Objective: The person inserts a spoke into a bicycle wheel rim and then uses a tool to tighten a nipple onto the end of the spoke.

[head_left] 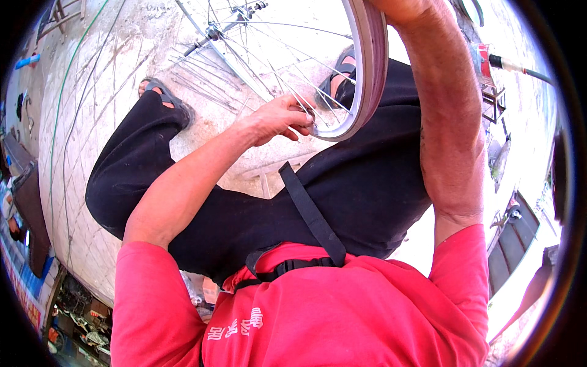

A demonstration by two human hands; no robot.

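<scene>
A spoked bicycle wheel (369, 73) stands upright between my knees, its upper part cut off by the top of the picture. My left hand (282, 120) is at the lower inside of the rim, thumb and fingers pinched together where a spoke meets it. A small dark piece shows at these fingertips, too small to name. At the top edge, my right hand (406, 8) grips the rim from the right; its fingertips are out of the picture. The wheel's hub (215, 32) with its axle is farther off, thin spokes running from it to the rim.
Several loose spokes (208, 82) lie on the pale concrete floor between my sandalled feet. A green hose (72, 76) or cord runs along the left. Cluttered shelves (82, 324) are at the lower left. A red object (483, 61) with a rod stands at the right.
</scene>
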